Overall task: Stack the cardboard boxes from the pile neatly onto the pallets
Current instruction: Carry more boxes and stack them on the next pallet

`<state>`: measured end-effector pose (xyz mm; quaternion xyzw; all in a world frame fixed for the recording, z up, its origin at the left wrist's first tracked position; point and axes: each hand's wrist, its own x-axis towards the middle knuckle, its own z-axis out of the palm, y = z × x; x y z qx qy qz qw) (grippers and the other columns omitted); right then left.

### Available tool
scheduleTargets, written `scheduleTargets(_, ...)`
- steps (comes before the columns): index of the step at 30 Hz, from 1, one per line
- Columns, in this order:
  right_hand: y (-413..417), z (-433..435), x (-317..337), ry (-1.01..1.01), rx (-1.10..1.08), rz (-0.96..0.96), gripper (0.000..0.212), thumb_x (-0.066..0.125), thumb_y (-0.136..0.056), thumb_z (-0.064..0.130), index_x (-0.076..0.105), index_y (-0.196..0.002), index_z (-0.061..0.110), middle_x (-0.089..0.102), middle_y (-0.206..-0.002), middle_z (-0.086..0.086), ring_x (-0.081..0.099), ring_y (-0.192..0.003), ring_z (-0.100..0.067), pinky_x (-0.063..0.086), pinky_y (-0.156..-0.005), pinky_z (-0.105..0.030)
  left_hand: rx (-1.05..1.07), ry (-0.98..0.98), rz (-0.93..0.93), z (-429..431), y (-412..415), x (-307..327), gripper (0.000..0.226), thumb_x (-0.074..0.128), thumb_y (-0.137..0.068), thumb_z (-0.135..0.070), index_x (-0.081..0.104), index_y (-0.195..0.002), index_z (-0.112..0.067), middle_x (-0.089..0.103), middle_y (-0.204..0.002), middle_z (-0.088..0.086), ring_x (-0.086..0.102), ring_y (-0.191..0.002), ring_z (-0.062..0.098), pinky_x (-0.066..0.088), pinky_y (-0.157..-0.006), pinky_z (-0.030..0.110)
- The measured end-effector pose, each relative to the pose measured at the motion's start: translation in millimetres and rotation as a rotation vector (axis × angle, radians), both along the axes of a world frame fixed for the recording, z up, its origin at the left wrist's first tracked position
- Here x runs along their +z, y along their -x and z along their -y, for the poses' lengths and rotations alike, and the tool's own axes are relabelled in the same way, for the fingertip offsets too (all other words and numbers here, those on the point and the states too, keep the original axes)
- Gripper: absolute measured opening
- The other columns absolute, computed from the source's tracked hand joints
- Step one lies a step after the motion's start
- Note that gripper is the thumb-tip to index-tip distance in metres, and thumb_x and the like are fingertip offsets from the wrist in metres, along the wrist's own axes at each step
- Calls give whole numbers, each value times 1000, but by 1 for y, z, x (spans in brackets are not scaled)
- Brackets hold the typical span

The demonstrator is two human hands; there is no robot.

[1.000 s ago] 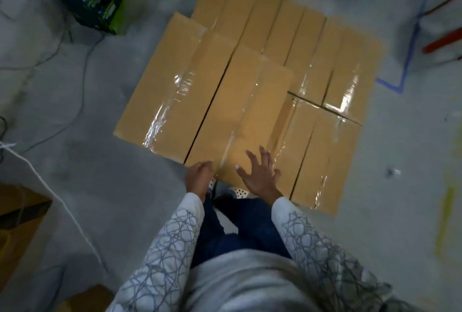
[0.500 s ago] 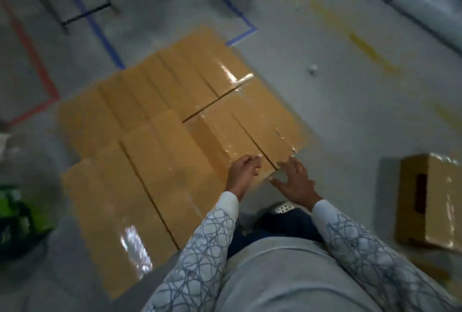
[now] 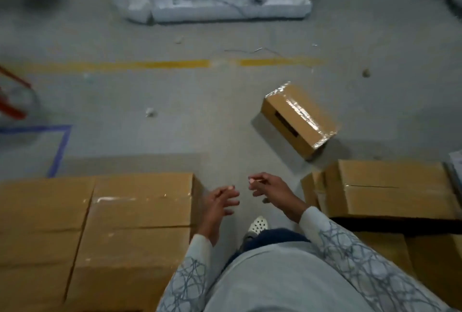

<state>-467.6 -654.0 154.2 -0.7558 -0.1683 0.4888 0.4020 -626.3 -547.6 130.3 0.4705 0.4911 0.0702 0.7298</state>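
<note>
Boxes: none held. L hand & R hand empty, fingers loose, over bare floor. Just L: stacked boxes, edges flush, prob. the neat pallet stack. Just R: pile. Farther out, lone box askew, likely next pick. All taped shut; contents not visible.

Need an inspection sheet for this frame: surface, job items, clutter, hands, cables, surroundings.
Surface: grey concrete floor with a yellow painted line and a blue tape corner.
Job's things: brown cardboard boxes packed side by side at left; small taped cardboard box askew, alone on the floor; more brown cardboard boxes at right. No pallet visible.
Clutter: small white scrap on the floor.
Hands: left hand and right hand empty, fingers relaxed, between the box groups.
Cables: thin wire beyond the yellow line.
Surroundings: white foam blocks far side; blurred red frame at left edge.
</note>
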Motion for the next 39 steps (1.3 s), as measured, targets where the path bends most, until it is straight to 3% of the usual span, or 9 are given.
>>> scheduleTargets(7, -91, 18, 7, -12, -301, -110, 24, 62, -102, 36, 71, -113, 17, 77, -100, -1, 70, -87, -16, 52, -76, -31, -128, -28, -38, 1, -94, 10, 15, 64, -99, -18, 74, -109, -12, 80, -99, 7, 70, -84, 20, 51, -71, 29)
scheduleTargets(11, -111, 23, -4, 19, -346, -118, 18, 63, -101, 33, 72, -106, 17, 78, -95, -1, 71, -85, -17, 52, -75, -30, -177, -183, -13, -22, -141, 24, 11, 65, -100, -17, 75, -104, -14, 79, -94, 5, 70, -77, 13, 52, -70, 25)
scheduleTargets(14, -131, 22, -13, 57, -367, -140, 18, 64, -101, 33, 71, -105, 17, 78, -96, -2, 72, -86, -18, 52, -75, -31, -269, -224, -48, -34, -173, 15, 11, 66, -98, -8, 75, -94, -14, 78, -90, 8, 71, -80, 19, 54, -70, 19)
scheduleTargets(16, -152, 19, -20, 88, -391, -141, 18, 63, -101, 33, 70, -107, 17, 78, -98, -3, 71, -86, -18, 51, -75, -30, -393, -223, -121, -43, -198, 1, 10, 68, -97, -6, 75, -95, -12, 77, -90, 6, 72, -85, 27, 55, -71, 16)
scheduleTargets(20, -209, -3, -37, 123, -480, -102, 16, 63, -102, 29, 69, -109, 15, 76, -100, -6, 67, -81, -16, 47, -70, -27, -829, -282, -204, -77, -268, -19, 10, 64, -100, -12, 73, -100, -7, 74, -92, 4, 64, -73, 0, 47, -63, 6)
scheduleTargets(25, -298, -61, -42, 165, -578, -91, 16, 62, -102, 29, 67, -108, 16, 74, -101, -7, 65, -78, -14, 45, -65, -26, -1197, -418, -170, -155, -382, -20, 17, 67, -97, -27, 74, -98, -12, 78, -87, 3, 72, -78, 15, 58, -76, 28)
scheduleTargets(30, -374, -120, -31, 146, -550, 118, 12, 62, -101, 37, 67, -109, 29, 69, -104, 9, 66, -95, -12, 54, -84, -31, -1068, -674, -158, -230, -491, -17, 15, 66, -97, -32, 73, -94, -19, 74, -84, -3, 70, -80, 17, 56, -77, 35)
scheduleTargets(33, -403, -127, -39, 173, -518, 189, 19, 63, -101, 35, 68, -117, 25, 69, -107, 11, 64, -97, -7, 51, -86, -28, -1087, -601, -209, -252, -534, -34, 14, 68, -92, -36, 72, -90, -23, 73, -82, -6, 71, -76, 14, 59, -77, 37)
scheduleTargets(39, -452, -120, -102, 315, -503, 52, 20, 63, -101, 30, 70, -116, 20, 73, -116, -2, 67, -107, -21, 53, -94, -36, -1639, -616, -301, -254, -616, -84, 19, 66, -96, -28, 74, -107, -13, 76, -102, 10, 71, -97, 28, 53, -84, 35)
